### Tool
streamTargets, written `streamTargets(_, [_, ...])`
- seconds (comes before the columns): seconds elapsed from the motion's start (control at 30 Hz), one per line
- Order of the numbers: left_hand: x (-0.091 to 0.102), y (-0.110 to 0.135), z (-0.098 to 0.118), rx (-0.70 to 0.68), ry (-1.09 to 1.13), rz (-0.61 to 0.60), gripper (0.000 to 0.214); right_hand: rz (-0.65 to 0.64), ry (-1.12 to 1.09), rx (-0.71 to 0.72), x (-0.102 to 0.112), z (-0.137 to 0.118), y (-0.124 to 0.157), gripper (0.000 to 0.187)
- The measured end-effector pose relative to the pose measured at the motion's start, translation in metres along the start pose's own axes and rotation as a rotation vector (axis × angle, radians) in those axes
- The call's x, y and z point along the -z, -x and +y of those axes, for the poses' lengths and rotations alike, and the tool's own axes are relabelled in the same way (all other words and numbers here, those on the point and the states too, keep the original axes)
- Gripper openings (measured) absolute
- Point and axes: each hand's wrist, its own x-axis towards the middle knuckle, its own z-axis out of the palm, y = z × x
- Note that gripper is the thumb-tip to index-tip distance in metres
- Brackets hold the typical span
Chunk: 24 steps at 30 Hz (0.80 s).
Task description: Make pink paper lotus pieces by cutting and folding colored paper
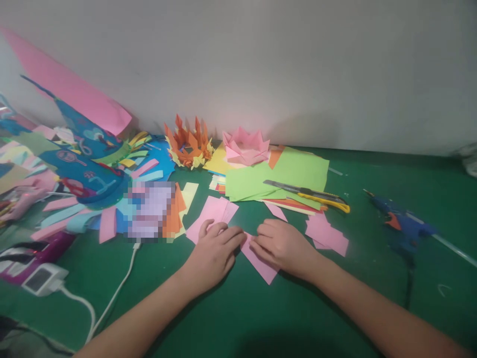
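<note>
A small pink sheet of paper [264,264] lies at a slant on the green table, in front of me and between my hands. My left hand [218,248] is closed, with its fingertips at the paper's upper left corner. My right hand [285,247] has its fingers curled onto the upper edge of the same sheet, hiding part of it. Just behind my left hand is a stack of pink paper pieces [210,211]. Beyond my right hand are a loose pink strip [277,211] and more pink pieces [328,234].
A yellow utility knife [309,194] rests on green paper [298,169]. Behind stand a pink folded-paper crown [246,146] and an orange one [190,144]. A blue glue gun [404,223] lies right. Blue cone hats [87,174], a power strip [44,278] and white cables [122,286] occupy the left.
</note>
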Motion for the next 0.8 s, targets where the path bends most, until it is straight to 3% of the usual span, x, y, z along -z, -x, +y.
streamTargets(0.57, [-0.016, 0.004, 0.002, -0.054, -0.153, 0.098, 0.034, -0.018, -0.011, 0.002, 0.003, 0.019, 0.006, 0.034])
streamTargets(0.8, [-0.014, 0.005, 0.006, -0.046, -0.204, 0.149, 0.030, 0.059, 0.004, -0.018, 0.008, 0.033, 0.011, 0.031])
